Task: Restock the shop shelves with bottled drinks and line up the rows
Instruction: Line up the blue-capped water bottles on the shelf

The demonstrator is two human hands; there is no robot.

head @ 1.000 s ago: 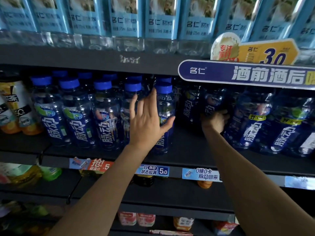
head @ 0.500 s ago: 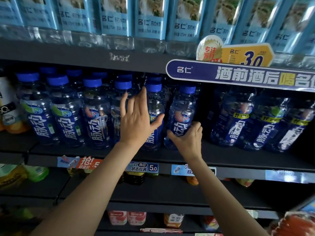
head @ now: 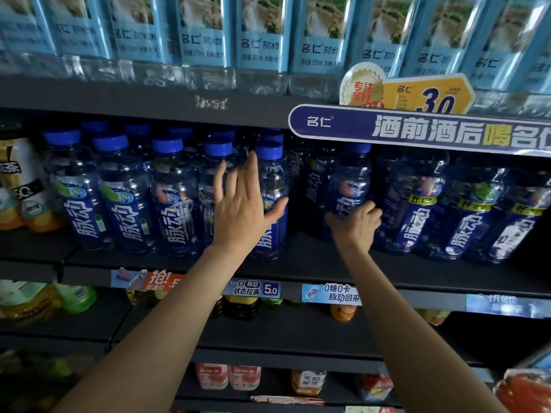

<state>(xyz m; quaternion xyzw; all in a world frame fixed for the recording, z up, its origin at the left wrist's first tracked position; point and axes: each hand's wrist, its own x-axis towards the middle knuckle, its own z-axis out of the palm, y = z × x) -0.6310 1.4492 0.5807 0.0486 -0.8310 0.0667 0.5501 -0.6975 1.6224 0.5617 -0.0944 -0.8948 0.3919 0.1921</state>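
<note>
Blue-capped bottles with dark blue labels stand in rows on the dark middle shelf (head: 301, 265). My left hand (head: 243, 205) is held flat with straight fingers against two front bottles, one being the bottle (head: 272, 186) under my thumb. My right hand (head: 354, 222) grips the lower body of another blue bottle (head: 348, 180), which stands upright to the right of a dark gap in the front row. More of the same bottles (head: 465, 210) stand further right, partly under a hanging sign.
A blue promotional sign (head: 417, 129) with a yellow price tag (head: 429, 95) hangs from the upper shelf, which carries light-blue-labelled water bottles (head: 202, 40). Orange drinks (head: 21, 186) stand at far left. Price strips (head: 253, 289) line the shelf edge. Lower shelves hold assorted bottles.
My right hand drew a blue bottle forward from the back of the shelf, then shifted it right, now holding it lower on the body. My left hand stayed flat against the front bottles.
</note>
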